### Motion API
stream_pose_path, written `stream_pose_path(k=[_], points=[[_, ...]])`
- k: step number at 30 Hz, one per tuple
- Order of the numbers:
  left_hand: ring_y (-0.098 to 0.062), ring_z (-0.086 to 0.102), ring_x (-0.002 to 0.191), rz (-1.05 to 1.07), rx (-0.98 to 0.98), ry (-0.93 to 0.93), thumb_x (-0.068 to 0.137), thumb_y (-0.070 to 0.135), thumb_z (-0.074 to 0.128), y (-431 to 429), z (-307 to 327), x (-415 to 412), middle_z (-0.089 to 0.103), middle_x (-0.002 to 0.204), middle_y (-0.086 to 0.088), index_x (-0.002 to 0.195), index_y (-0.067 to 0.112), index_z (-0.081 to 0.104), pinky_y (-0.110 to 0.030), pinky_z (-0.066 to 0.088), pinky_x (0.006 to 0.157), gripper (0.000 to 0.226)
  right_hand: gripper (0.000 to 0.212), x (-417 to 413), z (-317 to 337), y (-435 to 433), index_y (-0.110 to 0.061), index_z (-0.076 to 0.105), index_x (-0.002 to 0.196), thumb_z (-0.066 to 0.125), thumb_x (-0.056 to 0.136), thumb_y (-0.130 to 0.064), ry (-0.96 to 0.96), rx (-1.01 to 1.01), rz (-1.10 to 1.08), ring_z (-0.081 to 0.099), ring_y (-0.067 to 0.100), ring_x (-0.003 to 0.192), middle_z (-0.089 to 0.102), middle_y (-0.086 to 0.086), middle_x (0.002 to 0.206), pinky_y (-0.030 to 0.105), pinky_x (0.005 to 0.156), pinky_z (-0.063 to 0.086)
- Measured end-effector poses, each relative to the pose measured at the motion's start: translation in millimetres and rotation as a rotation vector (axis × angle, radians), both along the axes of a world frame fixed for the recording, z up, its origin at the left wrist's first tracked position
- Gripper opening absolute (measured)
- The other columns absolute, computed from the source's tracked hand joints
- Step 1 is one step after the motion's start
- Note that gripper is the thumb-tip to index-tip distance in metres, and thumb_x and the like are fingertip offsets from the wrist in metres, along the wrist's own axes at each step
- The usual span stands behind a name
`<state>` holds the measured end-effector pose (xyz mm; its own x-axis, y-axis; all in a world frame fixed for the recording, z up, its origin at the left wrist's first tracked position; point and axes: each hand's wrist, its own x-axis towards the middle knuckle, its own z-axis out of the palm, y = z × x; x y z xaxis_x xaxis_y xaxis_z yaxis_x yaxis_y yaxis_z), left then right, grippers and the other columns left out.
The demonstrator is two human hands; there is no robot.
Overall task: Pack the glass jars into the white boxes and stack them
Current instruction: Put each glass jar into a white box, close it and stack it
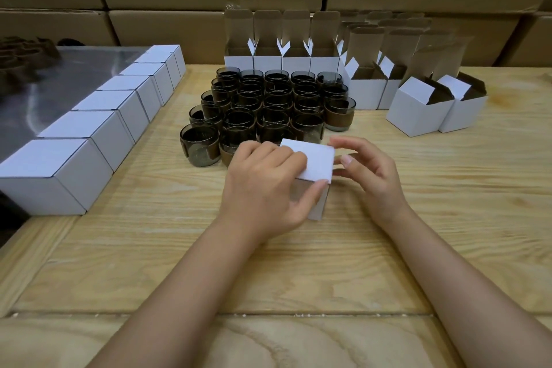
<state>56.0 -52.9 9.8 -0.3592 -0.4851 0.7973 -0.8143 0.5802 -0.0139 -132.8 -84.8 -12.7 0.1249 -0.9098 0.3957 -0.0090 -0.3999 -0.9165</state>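
Your left hand [263,182] grips white box [313,158], lid shut, on wooden table [268,278]: fingers over top, thumb on near corner. Your right hand [370,170] at box's 3 o'clock, fingers loosely curled, tips touching box side, gripping nothing. Glass jars [268,104] clustered at box's 12 o'clock, just beyond. Row of closed boxes [98,125] at 10 o'clock. Open boxes [418,110] at 1 to 2 o'clock.

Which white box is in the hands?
The closed box in front of the jars: left hand grips it, right hand touches its side. All other boxes sit untouched.
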Motion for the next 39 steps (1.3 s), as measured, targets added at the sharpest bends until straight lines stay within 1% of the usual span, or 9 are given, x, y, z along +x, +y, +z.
stream_pose_path(k=[3,7,14,19,25,28,30,33,39], points=[[-0.024,0.05,0.058,0.118,-0.105,-0.061,0.084,0.064,0.052,10.9,0.6,19.5,0.051,0.061,-0.001,0.064,0.014,0.046,-0.04,0.042,0.073,0.054,0.028,-0.6,-4.6,-3.4,-0.011,0.065,0.106,0.051,0.084,-0.022,-0.004,0.028,-0.046,0.062,0.018,0.084,0.067,0.003,0.097,0.036,0.079,0.052],[-0.025,0.053,0.057,0.327,-0.171,-0.098,0.081,0.056,0.057,18.5,-4.7,67.9,0.051,0.06,-0.002,0.065,0.013,0.043,-0.04,0.035,0.082,0.047,0.023,0.5,-8.7,-6.6,-0.013,0.068,0.099,0.052,0.085,-0.021,0.022,0.02,-0.011,0.061,0.015,0.081,0.068,-0.001,0.084,0.03,0.075,0.051],[-0.028,0.047,0.058,0.544,-0.085,-0.02,0.076,0.041,0.057,10.9,-8.1,129.5,0.046,0.061,-0.006,0.067,0.012,0.042,-0.033,0.03,0.052,0.034,0.024,-0.6,-9.2,-7.5,-0.009,0.067,0.101,0.052,0.084,-0.019,0.013,0.0,-0.036,0.062,0.014,0.08,0.069,0.001,0.079,0.024,0.075,0.05],[-0.03,0.052,0.058,0.655,-0.045,-0.022,0.082,0.038,0.056,-5.6,-9.7,148.5,0.051,0.061,-0.009,0.07,0.009,0.051,-0.031,0.029,0.047,0.031,0.023,0.1,-9.7,-8.3,-0.011,0.067,0.099,0.052,0.084,-0.018,0.031,-0.003,-0.043,0.063,0.011,0.079,0.069,0.001,0.079,0.021,0.074,0.05],[-0.036,0.059,0.065,0.703,0.092,0.0,0.092,0.042,0.051,-34.5,-8.1,154.0,0.06,0.072,-0.019,0.081,0.002,0.06,-0.037,0.035,0.049,0.043,0.022,0.8,-11.2,-9.9,-0.013,0.068,0.099,0.053,0.084,-0.019,0.053,0.003,-0.048,0.063,0.011,0.081,0.069,0.002,0.08,0.019,0.075,0.048],[-0.039,0.059,0.086,0.69,0.193,0.101,0.099,0.041,0.045,-55.1,-4.4,151.2,0.064,0.085,-0.021,0.085,0.0,0.062,-0.043,0.039,0.063,0.046,0.021,0.0,-12.3,-10.1,-0.012,0.068,0.099,0.052,0.087,-0.02,0.072,0.018,-0.05,0.063,0.012,0.083,0.069,0.004,0.081,0.02,0.077,0.048],[-0.038,0.054,0.097,0.666,0.215,0.111,0.102,0.035,0.038,-72.6,-2.1,150.4,0.063,0.083,-0.021,0.074,0.001,0.056,-0.045,0.035,0.075,0.047,0.02,-0.1,-12.7,-9.8,-0.011,0.069,0.098,0.051,0.091,-0.017,0.085,0.023,-0.053,0.063,0.012,0.084,0.069,0.004,0.082,0.02,0.078,0.048],[-0.037,0.05,0.099,0.645,0.261,0.102,0.103,0.03,0.03,-102.2,2.1,151.6,0.063,0.083,-0.021,0.071,0.006,0.05,-0.042,0.032,0.077,0.045,0.024,1.1,-12.2,-9.2,-0.011,0.069,0.098,0.048,0.093,-0.02,0.097,0.034,-0.058,0.063,0.012,0.085,0.069,0.004,0.082,0.018,0.078,0.048],[-0.039,0.054,0.098,0.655,0.424,0.076,0.104,0.036,0.02,-166.3,10.2,152.8,0.061,0.107,-0.022,0.107,0.006,0.055,-0.037,0.029,0.069,0.046,0.029,3.4,-8.1,-7.1,-0.007,0.07,0.096,0.046,0.096,-0.024,0.109,0.061,-0.087,0.064,0.02,0.086,0.068,0.014,0.085,0.022,0.079,0.05]])
